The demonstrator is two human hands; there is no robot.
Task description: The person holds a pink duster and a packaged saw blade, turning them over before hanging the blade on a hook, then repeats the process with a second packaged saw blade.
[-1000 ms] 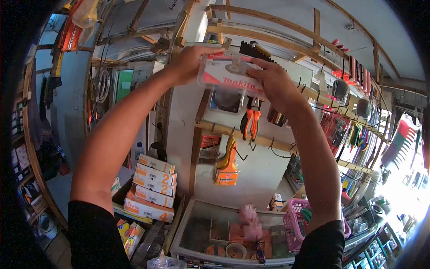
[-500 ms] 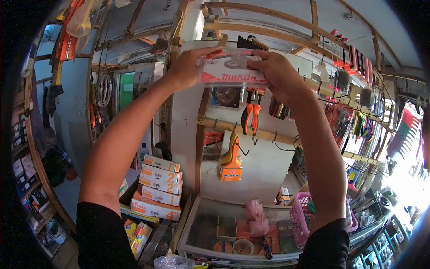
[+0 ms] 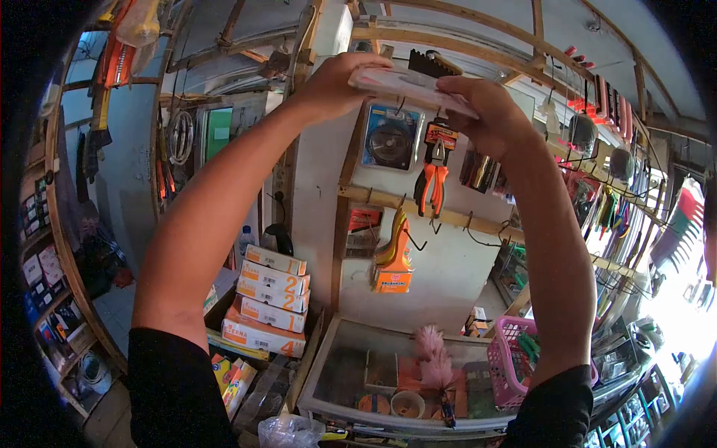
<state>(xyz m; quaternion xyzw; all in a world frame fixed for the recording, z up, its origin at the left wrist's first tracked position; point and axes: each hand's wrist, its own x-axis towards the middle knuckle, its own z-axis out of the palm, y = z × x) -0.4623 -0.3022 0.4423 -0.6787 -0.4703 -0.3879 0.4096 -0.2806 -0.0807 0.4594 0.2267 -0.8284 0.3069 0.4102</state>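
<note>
Both arms are raised, and a flat Makita package [image 3: 411, 84] in clear plastic is held between my hands above head-level hooks. My left hand [image 3: 334, 88] grips its left end, fingers closed over the edge. On its right end, my right hand [image 3: 489, 112] has the thumb and fingers wrapped round it. The package is tipped nearly edge-on, so its printed face hardly shows. Just below it hang a circular blade in a blue pack [image 3: 390, 138] and orange-handled pliers [image 3: 431, 179].
Below the rail hangs an orange-and-yellow carded tool [image 3: 393, 254]. Stacked Eterna boxes [image 3: 265, 328] stand at lower left. A glass display case [image 3: 343, 343] holds up a pink feathery duster [image 3: 435, 362] and a pink basket [image 3: 508, 366]. More hanging goods line the right side.
The package has tilted from face-on, with its print readable, to nearly edge-on. It and both hands sit slightly further right in view, uncovering the blue blade pack. The camera view has shifted slightly.
</note>
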